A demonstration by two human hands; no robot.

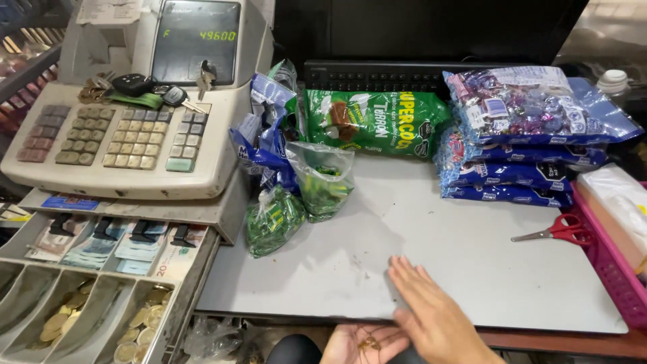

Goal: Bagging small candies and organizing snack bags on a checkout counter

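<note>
My right hand [431, 313] lies flat, fingers together, on the grey counter [472, 256] at its front edge. Just below the edge, my left hand [364, 344] is cupped palm up, with a few small brown crumbs or bits in it. Behind them on the counter sit two small clear bags of green wrapped sweets [322, 178], a large green sweets bag [374, 121] and blue bags [266, 145].
A cash register [128, 128] with keys [145, 91] on it stands at left, its drawer [94, 296] open with banknotes and coins. Stacked blue sweet bags [526, 135], red-handled scissors [563, 231] and a pink basket [610, 269] are at right. A black keyboard [377, 75] is behind.
</note>
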